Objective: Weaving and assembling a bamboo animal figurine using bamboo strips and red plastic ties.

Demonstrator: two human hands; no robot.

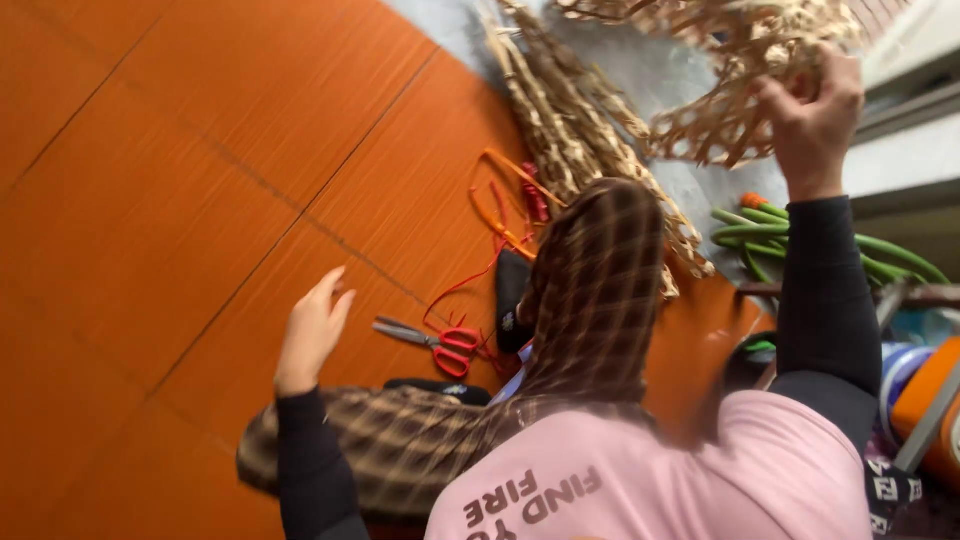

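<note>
An orange tiled floor (180, 200) with thin dark joints fills most of the view, smooth and faintly streaked. Over it, at the lower middle, lies a brown checked cloth (590, 300) that drapes down onto a pink shirt (700, 470) — it hides part of the floor and whatever lies under it. At the top, a woven openwork piece (740, 90) of pale, flat straw-coloured strips is held up in the air, blurred; the right hand (815, 115), in a black sleeve, is clenched on its lower edge. Beside it, long plaited strips (570, 120) of the same pale material lie on a grey patch of floor, running under the cloth. Green hose loops (820, 235) lie at the right, partly behind the raised forearm. The left hand (312, 330) hovers over the tiles with fingers loose and spread, holding nothing, near red-handled scissors (435, 345) with grey blades. Thin orange and red cords (500, 215) curl just above the scissors.
</note>
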